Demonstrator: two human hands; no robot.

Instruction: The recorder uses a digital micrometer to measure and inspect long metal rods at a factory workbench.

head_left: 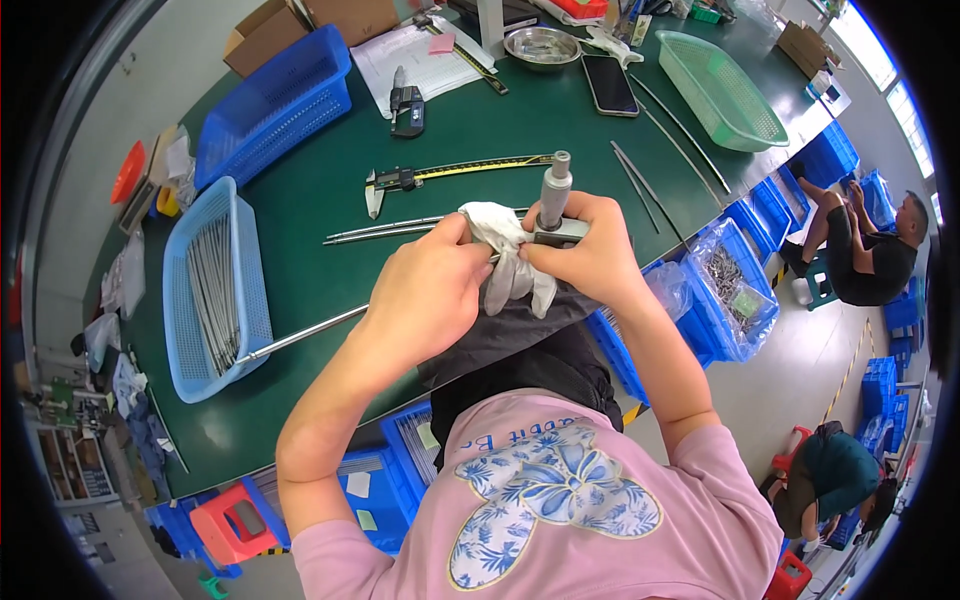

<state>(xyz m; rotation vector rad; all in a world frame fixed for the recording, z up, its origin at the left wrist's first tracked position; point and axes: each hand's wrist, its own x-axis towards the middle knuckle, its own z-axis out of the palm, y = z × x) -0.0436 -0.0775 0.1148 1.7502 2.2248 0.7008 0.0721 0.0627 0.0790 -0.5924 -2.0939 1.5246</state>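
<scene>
My right hand (590, 250) grips a grey micrometer (553, 195) with its thimble pointing up. My left hand (425, 295) holds a white cloth glove (505, 260) bunched against the micrometer, and a thin steel rod (300, 336) runs out from under this hand to the left. Both hands meet over the near edge of the green table (320, 200). How the rod sits inside the micrometer is hidden by my fingers and the glove.
A blue basket (215, 290) with several steel rods lies at left, another blue basket (275, 105) behind it. Two loose rods (385, 230), a caliper (450, 172), a phone (610, 85), a metal bowl (542, 45) and a green basket (720, 90) are on the table. Two people sit at right.
</scene>
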